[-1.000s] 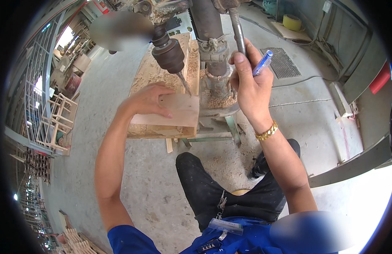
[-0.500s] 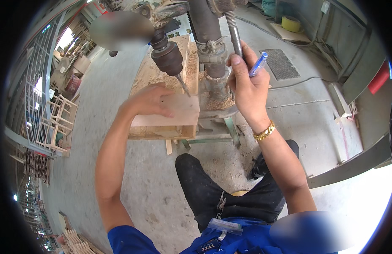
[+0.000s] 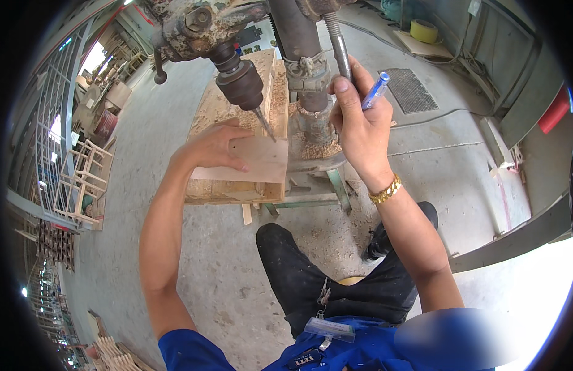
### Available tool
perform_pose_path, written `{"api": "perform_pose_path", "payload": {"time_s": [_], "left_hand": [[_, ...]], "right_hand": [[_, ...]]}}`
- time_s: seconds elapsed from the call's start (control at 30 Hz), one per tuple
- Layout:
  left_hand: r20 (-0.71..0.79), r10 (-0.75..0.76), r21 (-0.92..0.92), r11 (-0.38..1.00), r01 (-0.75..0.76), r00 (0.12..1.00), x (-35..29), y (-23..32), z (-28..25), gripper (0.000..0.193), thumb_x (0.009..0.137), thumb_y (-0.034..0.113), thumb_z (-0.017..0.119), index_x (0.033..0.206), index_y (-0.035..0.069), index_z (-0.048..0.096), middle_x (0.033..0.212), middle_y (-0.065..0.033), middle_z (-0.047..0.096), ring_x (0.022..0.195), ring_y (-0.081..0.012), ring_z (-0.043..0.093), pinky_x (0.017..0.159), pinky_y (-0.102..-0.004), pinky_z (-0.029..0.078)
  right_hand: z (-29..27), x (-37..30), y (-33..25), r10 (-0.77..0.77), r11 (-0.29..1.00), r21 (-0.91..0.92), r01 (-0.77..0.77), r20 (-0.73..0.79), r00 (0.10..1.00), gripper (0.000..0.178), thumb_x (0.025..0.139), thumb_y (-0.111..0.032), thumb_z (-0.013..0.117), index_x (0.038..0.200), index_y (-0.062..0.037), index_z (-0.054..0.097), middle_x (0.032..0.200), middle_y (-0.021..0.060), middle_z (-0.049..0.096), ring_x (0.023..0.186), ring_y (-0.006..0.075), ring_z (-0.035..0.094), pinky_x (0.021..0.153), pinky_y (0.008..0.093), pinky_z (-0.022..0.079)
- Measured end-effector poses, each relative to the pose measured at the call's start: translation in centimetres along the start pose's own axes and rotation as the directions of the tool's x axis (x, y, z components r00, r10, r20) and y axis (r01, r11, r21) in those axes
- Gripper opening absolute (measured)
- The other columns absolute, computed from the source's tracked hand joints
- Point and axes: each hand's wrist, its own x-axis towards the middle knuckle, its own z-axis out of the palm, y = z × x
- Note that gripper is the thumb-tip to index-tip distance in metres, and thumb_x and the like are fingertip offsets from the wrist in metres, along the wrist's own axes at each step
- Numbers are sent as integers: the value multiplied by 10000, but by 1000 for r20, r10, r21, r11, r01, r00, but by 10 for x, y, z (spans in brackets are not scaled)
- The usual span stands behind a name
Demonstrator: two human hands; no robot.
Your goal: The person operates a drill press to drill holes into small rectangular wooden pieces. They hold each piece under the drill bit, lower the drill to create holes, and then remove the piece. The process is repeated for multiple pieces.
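Observation:
A flat pale wooden board (image 3: 266, 162) lies on the wooden drill-press table (image 3: 221, 193). My left hand (image 3: 213, 147) holds it at its left part, thumb and index finger spread over its top. A small dark hole shows in the board between them. The drill bit (image 3: 265, 123), in a dark chuck (image 3: 239, 86), points down at the far right part of the board; whether its tip touches the wood I cannot tell. My right hand (image 3: 366, 127) is closed round the metal feed lever (image 3: 341, 54). A blue pen (image 3: 375, 92) sticks out between that hand's fingers.
The press column (image 3: 299, 37) rises between my hands, with wood shavings (image 3: 317, 149) round its base. Green legs (image 3: 339, 190) stand below, near my knees. A dark mat (image 3: 413, 93) lies on the floor at right. Wooden frames (image 3: 85, 179) stand at far left.
The board and my left hand have shifted slightly left and away from the table's front edge. My right hand stays on the lever, almost unmoved. The view has tilted slightly.

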Motion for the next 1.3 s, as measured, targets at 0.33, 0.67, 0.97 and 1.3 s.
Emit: {"api": "perform_pose_path", "payload": {"time_s": [0.33, 0.67, 0.97, 1.3], "left_hand": [[-109, -36, -121, 992, 23, 993, -12, -5, 18, 819, 569, 364, 811, 1300, 128, 527, 1392, -229, 380, 1300, -366, 361, 1073, -399, 311], [-250, 66, -4, 998, -69, 966, -11, 0, 37, 764, 651, 470, 743, 1238, 37, 518, 1247, -177, 505, 1169, -333, 476, 968, -423, 376], [-274, 45, 109, 994, -15, 961, -10, 7, 42, 846, 610, 573, 741, 1173, -10, 495, 1085, -210, 561, 1030, -368, 547, 882, -438, 427], [-257, 28, 119, 993, 3, 966, -8, 13, 40, 829, 609, 570, 743, 1150, -9, 501, 1094, -212, 566, 1040, -369, 545, 889, -446, 431]], "right_hand": [[-9, 9, 4, 8, 998, -55, -6, 41, 999, 369, 949, -199, 527, 1260, 0, 513, 842, 8, 594, 512, 18, 431, 456, 180, 359], [-56, 93, 10, -18, 844, -518, 137, 229, 973, 325, 907, -272, 604, 1131, -38, 625, 564, 5, 516, 495, 51, 482, 472, 251, 408], [-52, 148, -24, 184, 880, -474, -31, 280, 942, 89, 841, -53, 573, 866, 4, 637, 706, 43, 631, 499, 75, 515, 449, 226, 399], [-52, 143, -22, -105, 634, -695, 339, 357, 928, 119, 870, -108, 592, 956, -48, 648, 601, 5, 532, 523, 84, 471, 499, 268, 411]]}}
